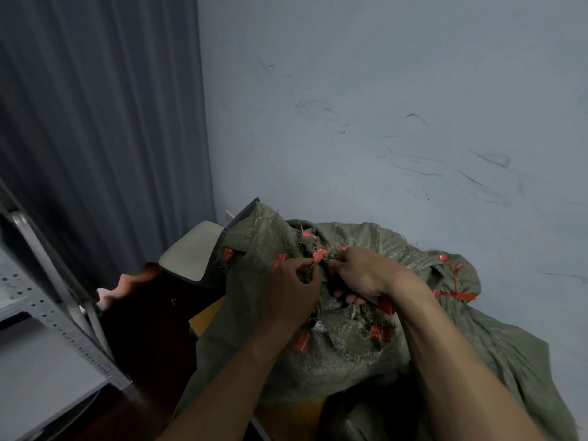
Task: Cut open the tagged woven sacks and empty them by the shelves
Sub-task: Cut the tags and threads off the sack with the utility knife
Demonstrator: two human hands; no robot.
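Woven sack [350, 351], olive green, slumped in the corner against the pale wall [381, 106], right of the shelf unit. The top is bunched and frayed, with loose threads sticking out. Red tags [302, 340] are dotted all over the gathered fabric: one on the far left fold, a few near the middle, and a red tie [455, 294] knotted on the right-hand bulge.

My left hand [292, 291] is over the bunched mouth. Its fingers are curled and thumb and fingertips pinch the sack fabric right at one tag [318, 254]. My right hand [366, 275] is just beside it, almost knuckle to knuckle, clenched round a red-handled tool [386, 305]. Only the red end pokes out under my palm. The working end is hidden by my fingers and the fabric, so I can't tell what kind of tool it is. Both forearms come in from the bottom edge, resting over the sack body.

Grey metal shelf [47, 300] at the left edge, with a perforated upright and a flat pale board below. Dark grey curtain [95, 122] hangs behind it down to the floor. A pale rounded panel [187, 253] sits tilted between curtain and sack, touching the sack's left fold. A yellowish flat piece [206, 316] shows under the sack's left side. Dark floor [152, 329] between shelf and sack. The wall has dark scuff marks.
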